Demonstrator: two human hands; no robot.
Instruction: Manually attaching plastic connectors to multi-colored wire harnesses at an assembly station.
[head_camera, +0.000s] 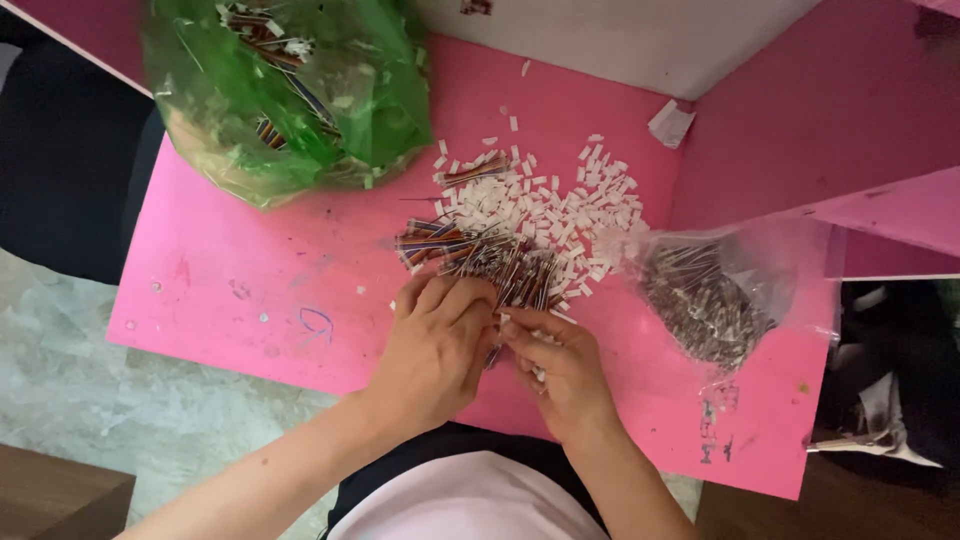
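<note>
Pink tabletop (250, 270), centre frame: matt, painted-looking, scuffed and pen-marked. Green bag (290, 90), upper left: thin glossy plastic film, crinkled. Clear bag (730, 290), right: shiny, wrinkled plastic (contents look like fine wires). White connector pieces (560, 205), upper centre: small, smooth plastic. Striped wire bundle (480, 255): sheathed, slightly glossy. Floor (120, 400), lower left: mottled, stone-like.

A crumpled green translucent plastic bag (300, 95) sits at the far left of the pink counter (240, 290), partly over its edge; bundles of striped wires and small white pieces show through its film. At the right side of the counter lies a clear plastic bag (715, 290), wrinkled and glossy, filled with a dark mass of thin wires. The two bags are well apart. No labels, signs or screens can be made out.
</note>
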